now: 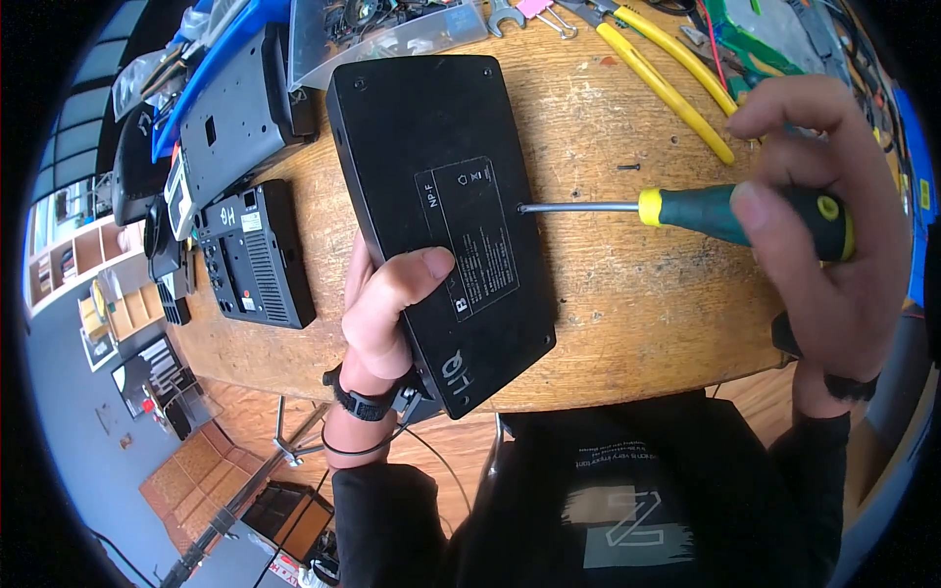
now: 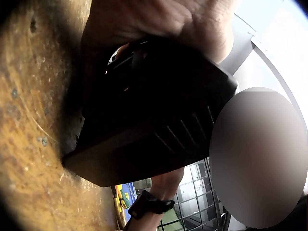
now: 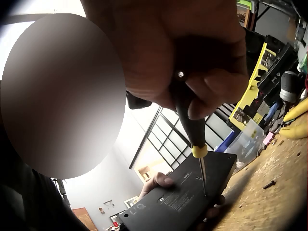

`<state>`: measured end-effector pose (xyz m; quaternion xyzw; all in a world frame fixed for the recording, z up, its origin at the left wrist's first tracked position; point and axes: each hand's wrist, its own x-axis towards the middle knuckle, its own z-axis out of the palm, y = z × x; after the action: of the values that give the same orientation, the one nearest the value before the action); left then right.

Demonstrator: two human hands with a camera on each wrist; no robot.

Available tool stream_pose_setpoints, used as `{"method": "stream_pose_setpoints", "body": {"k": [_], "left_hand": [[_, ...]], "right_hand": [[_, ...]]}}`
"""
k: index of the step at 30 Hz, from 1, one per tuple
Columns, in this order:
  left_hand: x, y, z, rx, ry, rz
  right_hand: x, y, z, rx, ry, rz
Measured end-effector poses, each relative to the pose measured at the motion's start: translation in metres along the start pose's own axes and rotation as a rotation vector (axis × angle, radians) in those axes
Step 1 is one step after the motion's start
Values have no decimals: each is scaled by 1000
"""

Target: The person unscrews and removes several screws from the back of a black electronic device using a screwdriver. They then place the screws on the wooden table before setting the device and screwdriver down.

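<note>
A flat black plastic box (image 1: 421,118) with a printed label is held tilted over the table, its labelled face up. My left hand (image 1: 382,299) grips its left edge, thumb on the face near the label and the other fingers mostly hidden beneath. From the right, my right hand (image 1: 867,269) holds a green and yellow screwdriver (image 1: 698,213) by its handle. The screwdriver's tip meets a screw hole (image 1: 521,208) near the box's right edge. In the right wrist view, curled fingers (image 3: 211,91) wrap the handle. A small dark screw (image 1: 628,167) lies on the table nearby.
On the wooden table (image 1: 627,323), a second black device (image 1: 257,255) and a larger black panel (image 1: 240,118) lie to the left. Behind stands a clear bin (image 1: 421,44) of small parts. Yellow-handled pliers (image 1: 667,88) and a wrench (image 1: 505,18) lie at the back.
</note>
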<state>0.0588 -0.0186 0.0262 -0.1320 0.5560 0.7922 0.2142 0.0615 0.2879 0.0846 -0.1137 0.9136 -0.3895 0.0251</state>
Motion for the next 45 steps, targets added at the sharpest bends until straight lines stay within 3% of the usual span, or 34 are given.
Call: {"method": "stream_pose_setpoints", "body": {"k": [3, 6, 9, 11, 15, 18, 21, 26, 30, 33, 36, 38, 39, 41, 45], "left_hand": [[0, 0, 1, -1, 4, 4], [4, -4, -3, -3, -44, 12], [3, -2, 0, 5, -34, 13], [2, -1, 2, 3, -14, 12], [-1, 0, 4, -8, 22, 2], [0, -2, 2, 0, 25, 16], [0, 0, 1, 15, 22, 7], [1, -2, 4, -14, 10, 19], [1, -1, 3, -9, 7, 8], [0, -1, 5, -17, 32, 10], [1, -2, 1, -7, 16, 20], [2, -3, -1, 0, 4, 25], [2, -4, -2, -3, -1, 28], [2, -3, -1, 0, 8, 25], [0, -2, 0, 2, 44, 18]], "right_hand": [[6, 11, 2, -36, -20, -247], [4, 15, -8, 53, -78, -173], [0, 11, 1, -43, 28, -82], [0, 11, 5, -60, 50, -100], [4, 13, -12, 89, -145, -126], [-1, 15, -4, -6, -12, -82], [0, 9, 13, 80, 114, -69], [3, 9, -12, 77, -137, -64], [-2, 15, 7, 18, 40, -132], [3, 10, 3, 113, -7, -114], [-2, 1, -5, 188, -27, 237], [-4, 5, -3, 135, 5, 204], [-2, 17, 1, 58, 18, 4], [0, 17, 3, 42, 20, -135], [-3, 14, -4, 152, -27, 16]]}}
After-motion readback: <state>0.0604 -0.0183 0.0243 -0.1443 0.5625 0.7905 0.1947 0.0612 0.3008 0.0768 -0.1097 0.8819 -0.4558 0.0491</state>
